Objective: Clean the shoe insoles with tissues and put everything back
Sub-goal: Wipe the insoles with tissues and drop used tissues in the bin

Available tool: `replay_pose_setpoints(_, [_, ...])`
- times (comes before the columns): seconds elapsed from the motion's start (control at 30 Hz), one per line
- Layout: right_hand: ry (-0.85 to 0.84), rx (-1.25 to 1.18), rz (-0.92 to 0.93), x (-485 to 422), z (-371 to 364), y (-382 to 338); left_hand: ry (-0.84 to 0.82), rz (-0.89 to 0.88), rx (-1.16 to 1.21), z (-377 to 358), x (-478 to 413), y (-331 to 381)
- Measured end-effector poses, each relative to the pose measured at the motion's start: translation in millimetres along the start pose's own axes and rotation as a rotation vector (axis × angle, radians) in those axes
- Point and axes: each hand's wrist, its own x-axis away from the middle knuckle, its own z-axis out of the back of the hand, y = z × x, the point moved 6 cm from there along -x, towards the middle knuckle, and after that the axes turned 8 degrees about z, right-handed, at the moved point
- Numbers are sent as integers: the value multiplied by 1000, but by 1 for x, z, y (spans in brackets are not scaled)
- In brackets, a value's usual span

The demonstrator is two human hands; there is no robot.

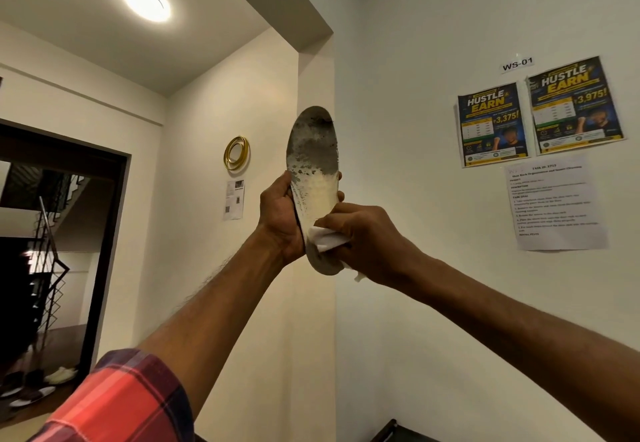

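Two hands are raised at about head height in front of a cream wall corner, with one insole [313, 150] held between them. The insole stands nearly upright, toe end up and heel end down, clear of any surface. Its facing side is grey and blotched, darkest near the toe, with a pale worn patch across the middle.

Left hand [280, 219]: clenched round the insole's middle. The thumb lies along the near left edge, and the fingers [340, 195] wrap behind and show at the right edge. A rolled red-and-navy plaid sleeve [121, 400] covers the upper left forearm.

Right hand [360, 237]: curled round a folded white tissue [327, 239], which it presses flat against the lower part of the insole, just above the heel. A corner of the tissue sticks out below the hand.

Surroundings: two "Hustle & Earn" posters [491, 126] hang side by side on the right wall under a "WS-01" label [517, 64], with a printed task sheet [554, 202] below them. A gold ring ornament [236, 153] hangs on the far wall above a small paper notice [234, 199]. A round ceiling light [145, 1] is lit. At the left, a dark-framed doorway [121, 233] opens onto a stair railing [48, 268], and pale shoes [60, 374] lie on the floor beyond it.
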Motion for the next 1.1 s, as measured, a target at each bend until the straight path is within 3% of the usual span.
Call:
replay_pose_setpoints(0.43, [-27, -49, 3, 23, -14, -14, -68, 29, -12, -5, -2, -4])
replay_pose_setpoints(0.53, [40, -34, -31, 24, -5, -9, -81, 12, 16, -3, -4, -5])
replay_pose_setpoints(1.1, [-105, -11, -21, 45, -5, -2, -70, 5, -25, -3, -7, -4])
